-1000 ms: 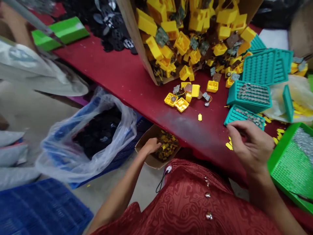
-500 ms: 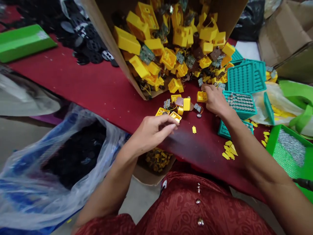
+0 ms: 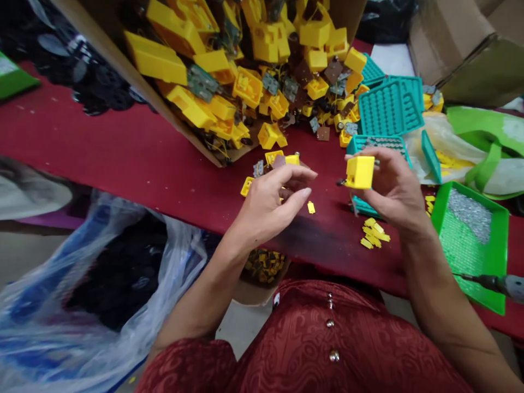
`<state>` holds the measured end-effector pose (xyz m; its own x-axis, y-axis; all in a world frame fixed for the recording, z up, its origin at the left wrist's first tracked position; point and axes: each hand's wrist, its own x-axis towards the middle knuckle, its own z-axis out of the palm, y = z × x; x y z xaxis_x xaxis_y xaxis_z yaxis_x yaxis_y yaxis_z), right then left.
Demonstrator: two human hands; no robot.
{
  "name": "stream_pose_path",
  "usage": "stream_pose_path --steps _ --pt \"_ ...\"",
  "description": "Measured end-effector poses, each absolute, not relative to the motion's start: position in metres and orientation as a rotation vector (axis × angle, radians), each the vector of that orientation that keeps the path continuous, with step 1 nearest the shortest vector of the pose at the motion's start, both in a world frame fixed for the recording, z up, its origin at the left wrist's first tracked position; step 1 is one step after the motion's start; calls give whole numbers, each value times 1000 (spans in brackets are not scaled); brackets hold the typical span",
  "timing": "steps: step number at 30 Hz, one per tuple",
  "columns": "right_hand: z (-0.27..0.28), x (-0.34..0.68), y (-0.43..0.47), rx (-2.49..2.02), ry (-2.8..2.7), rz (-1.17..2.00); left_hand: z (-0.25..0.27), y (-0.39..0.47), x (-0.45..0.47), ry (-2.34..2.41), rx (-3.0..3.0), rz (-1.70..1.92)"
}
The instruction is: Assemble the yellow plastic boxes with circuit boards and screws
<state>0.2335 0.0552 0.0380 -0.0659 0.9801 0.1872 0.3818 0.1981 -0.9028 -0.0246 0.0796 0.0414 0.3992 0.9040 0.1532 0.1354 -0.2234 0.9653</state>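
My right hand (image 3: 395, 191) is raised above the table, thumb and fingers closed round a yellow plastic housing (image 3: 361, 172). A dark part sticks out at the housing's left side. My left hand (image 3: 275, 203) hovers to the left with nothing in it, thumb and fingers apart. Partly hidden behind that hand is a small group of yellow housings (image 3: 273, 158) with grey and brown pieces. One small yellow plate (image 3: 311, 207) lies on the red cloth between my hands. Below my right hand there is a pile of similar yellow plates (image 3: 374, 233).
A tilted cardboard box (image 3: 180, 128) full of yellow housings stands behind my hands. Teal trays (image 3: 388, 113) are stacked at its right. The green tray (image 3: 505, 234) holds small metal pieces, with a screwdriver-like tool (image 3: 497, 283) across it. A plastic-lined bag (image 3: 180, 245) sits lower left.
My right hand has lifted a yellow housing from the table and drawn it nearer to me. My left hand stays open near the small group. The view has shifted to the right.
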Motion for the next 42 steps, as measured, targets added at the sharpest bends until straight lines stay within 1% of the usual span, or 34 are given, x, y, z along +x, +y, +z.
stream_pose_path --steps 5,8,10,12,15,18,23,27,30,35,42 --pt "47 218 3 -1312 -1125 1290 42 68 3 610 1598 826" --pt "37 211 -15 -1235 -968 1580 45 62 11 505 1665 739" --pt "27 208 -25 -1162 -897 1721 49 58 13 420 1696 634" --pt "17 207 -34 -1092 -846 1789 53 53 14 374 1717 536" --pt "8 207 -42 -1032 -787 1830 59 44 18 436 1752 471" --pt "5 211 -45 -977 -788 1847 61 34 25 563 1811 514" --pt "0 222 -47 -787 -683 1989 63 22 32 677 1807 628" --pt "-6 234 -52 -885 -592 2105 58 17 28 767 1675 697" --pt "-6 241 -58 -1003 -579 2085 45 15 22 862 1568 671" --pt "-1 253 -65 -1212 -716 1923 20 15 16 1015 1415 669" --pt "-9 259 -62 -1529 -1034 1477 6 -1 13 1046 994 627"
